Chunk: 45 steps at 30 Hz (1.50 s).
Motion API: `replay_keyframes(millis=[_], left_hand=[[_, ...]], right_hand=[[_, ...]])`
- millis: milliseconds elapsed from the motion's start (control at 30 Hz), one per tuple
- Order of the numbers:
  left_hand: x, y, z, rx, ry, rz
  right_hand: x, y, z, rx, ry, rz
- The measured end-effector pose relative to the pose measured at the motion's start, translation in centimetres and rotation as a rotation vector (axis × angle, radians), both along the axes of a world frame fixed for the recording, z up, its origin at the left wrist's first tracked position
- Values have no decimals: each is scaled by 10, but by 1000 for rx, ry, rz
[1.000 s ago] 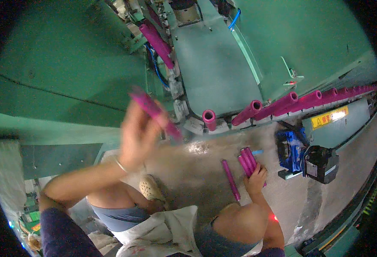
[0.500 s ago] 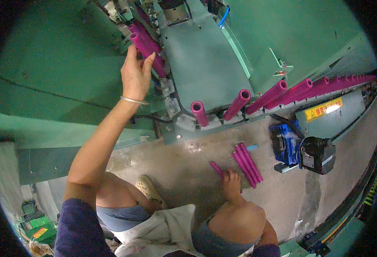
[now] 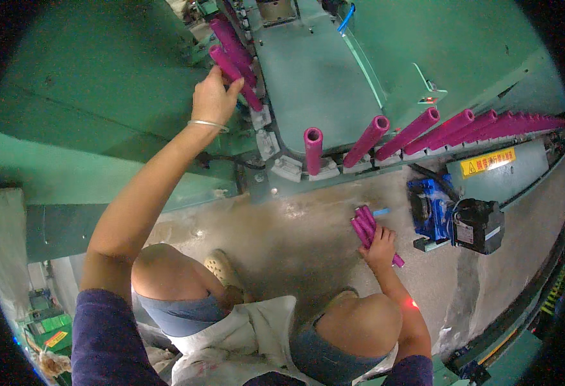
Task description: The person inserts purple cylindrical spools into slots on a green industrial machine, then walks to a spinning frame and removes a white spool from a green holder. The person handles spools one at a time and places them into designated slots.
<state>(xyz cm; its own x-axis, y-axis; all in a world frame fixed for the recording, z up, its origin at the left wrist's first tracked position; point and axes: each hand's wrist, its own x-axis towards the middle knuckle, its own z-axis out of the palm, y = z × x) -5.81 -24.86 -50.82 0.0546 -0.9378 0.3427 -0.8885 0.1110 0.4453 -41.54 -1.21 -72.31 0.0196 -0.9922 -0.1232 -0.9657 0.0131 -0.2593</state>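
With thumb and fingers, my left hand (image 3: 215,101) pinches a magenta tube (image 3: 230,65) that leans up from the row of grey holders at the far left. Just beyond it, a second magenta tube (image 3: 226,35) slants the same way. Low on the right, my right hand (image 3: 380,248) is closed over a small bundle of magenta tubes (image 3: 363,225) at the floor. The fingers hide the middle of the bundle, so I cannot tell how many it grips.
Hollow magenta tubes (image 3: 375,132) stand in a line of grey holders (image 3: 287,168) along the green machine. A blue and black motor unit (image 3: 475,225) sits right of the bundle. A bracket (image 3: 431,95) sticks out above the row. My knees and a shoe (image 3: 221,267) are near.
My right hand has moved right and forward with the single tube, from beside the bundle onto it. My left hand keeps its hold on the tube at the holders. The view has shifted slightly.
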Motion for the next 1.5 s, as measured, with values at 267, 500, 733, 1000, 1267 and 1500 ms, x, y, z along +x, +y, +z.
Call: replay_keyframes(millis=[267,500,733,1000,1267,1500], left_hand=[[-18,120,-18,1416,203,-644],[-85,167,-92,1162,-374,-1024],[-108,182,-90,961,1010,-487],[-8,112,36,184,491,-304],[-19,56,13,11,240,-190],[-17,38,4,-32,71,-179]], right_hand=[[-16,-7,-43,-53,13,68],[-6,-11,5,204,-35,100],[62,-45,116,508,-1058,78],[87,-58,144,295,-938,224],[79,-47,143,382,-935,147],[70,-48,148,358,-994,99]])
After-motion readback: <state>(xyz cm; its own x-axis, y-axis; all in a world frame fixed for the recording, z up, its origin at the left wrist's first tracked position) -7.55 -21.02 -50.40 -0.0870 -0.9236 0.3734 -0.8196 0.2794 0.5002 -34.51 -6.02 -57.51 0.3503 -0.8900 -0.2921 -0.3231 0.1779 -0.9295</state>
